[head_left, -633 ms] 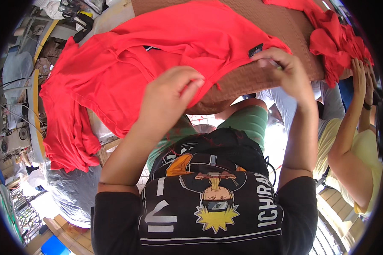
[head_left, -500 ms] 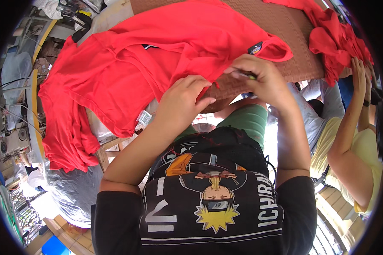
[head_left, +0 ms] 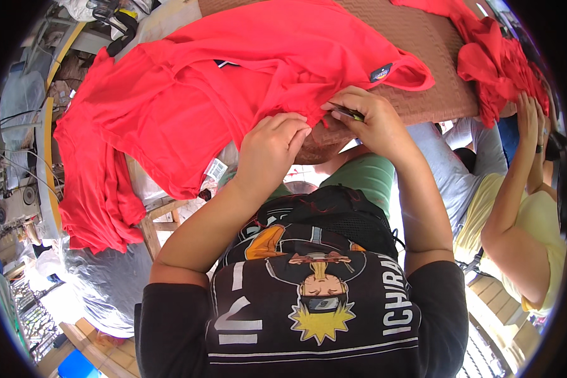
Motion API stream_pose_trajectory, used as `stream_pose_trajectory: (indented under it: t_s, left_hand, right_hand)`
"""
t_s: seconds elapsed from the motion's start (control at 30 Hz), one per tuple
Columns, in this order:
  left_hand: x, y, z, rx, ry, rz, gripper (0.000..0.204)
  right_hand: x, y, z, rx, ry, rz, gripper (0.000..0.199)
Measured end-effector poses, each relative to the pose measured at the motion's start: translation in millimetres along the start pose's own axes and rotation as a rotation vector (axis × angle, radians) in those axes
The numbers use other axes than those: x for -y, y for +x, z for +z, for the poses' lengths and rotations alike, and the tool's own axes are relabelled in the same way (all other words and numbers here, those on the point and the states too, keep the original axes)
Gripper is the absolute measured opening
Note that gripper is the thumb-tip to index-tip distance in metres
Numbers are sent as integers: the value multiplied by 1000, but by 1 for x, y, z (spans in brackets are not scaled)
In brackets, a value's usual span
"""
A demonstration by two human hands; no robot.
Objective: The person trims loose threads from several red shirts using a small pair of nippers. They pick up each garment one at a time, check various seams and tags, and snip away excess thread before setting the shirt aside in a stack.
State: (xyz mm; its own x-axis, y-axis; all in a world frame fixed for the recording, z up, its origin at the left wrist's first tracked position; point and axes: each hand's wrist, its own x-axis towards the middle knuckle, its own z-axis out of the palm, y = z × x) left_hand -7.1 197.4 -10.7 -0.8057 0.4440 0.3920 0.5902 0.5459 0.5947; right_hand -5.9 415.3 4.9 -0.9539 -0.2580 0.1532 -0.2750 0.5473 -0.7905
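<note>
A red long-sleeved garment [head_left: 170, 94] lies spread and rumpled over the brown padded table. Near its right end sits a small dark patch [head_left: 380, 72], and a white label [head_left: 215, 169] hangs by the lower edge. My left hand [head_left: 268, 148] is closed on the near edge of the cloth, thumb against fingers. Beside it, my right hand [head_left: 375, 120] grips small dark thread snips [head_left: 348, 113], their tip close to that edge and partly hidden by my fingers. A little red tail of cloth or thread [head_left: 325, 123] dangles between the two hands.
The brown table [head_left: 422, 63] ends just before my lap. At the right, another person's hands [head_left: 530, 120] handle a second red garment [head_left: 498, 63]. Machine parts and cables [head_left: 19, 183] crowd the left side, above a large grey plastic-wrapped bundle [head_left: 104, 283].
My right hand has moved left and slightly down with the snips, nearer my left hand. My left thumb has come in against the fingers at the cloth edge.
</note>
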Motion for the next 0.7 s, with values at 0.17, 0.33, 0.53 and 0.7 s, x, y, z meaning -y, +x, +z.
stream_pose_trajectory:
  t_s: [0.17, 0.33, 0.53, 0.7]
  left_hand:
    - [-6, 6, -7, 76, -55, -202, 14]
    - [-8, 9, -10, 91, -137, -292, 16]
    - [1, 11, -2, 78, -185, -117, 33]
    - [2, 4, 4, 78, 10, 28, 48]
  right_hand:
    - [5, -6, 6, 6, 26, -21, 27]
    - [7, -6, 10, -2, -79, -9, 32]
    - [8, -5, 14, -26, -188, 26, 30]
    - [6, -9, 20, -69, -271, -13, 32]
